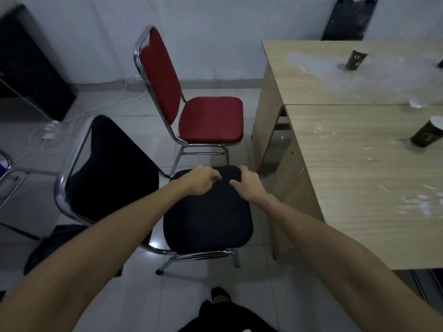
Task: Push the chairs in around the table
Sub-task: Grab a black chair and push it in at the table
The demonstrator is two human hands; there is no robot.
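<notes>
A black padded chair (206, 219) with a chrome frame stands left of the wooden table (354, 178), its seat facing the table and a small gap between them. Both my hands rest on the far edge of its seat. My left hand (200, 179) has its fingers curled over the cushion. My right hand (248, 184) lies flatter, fingers wrapped over the far corner. Behind it a red chair (208, 118) stands apart from the table's corner. A third, dark chair (347, 17) stands at the far side of the table.
Two dark paper cups (356, 59) (428, 135) stand on the table among white smears. A power strip with white cables (49, 133) lies on the tiled floor at left, near a dark cabinet (28, 68). A dark bag (55, 245) lies under the black chair's back.
</notes>
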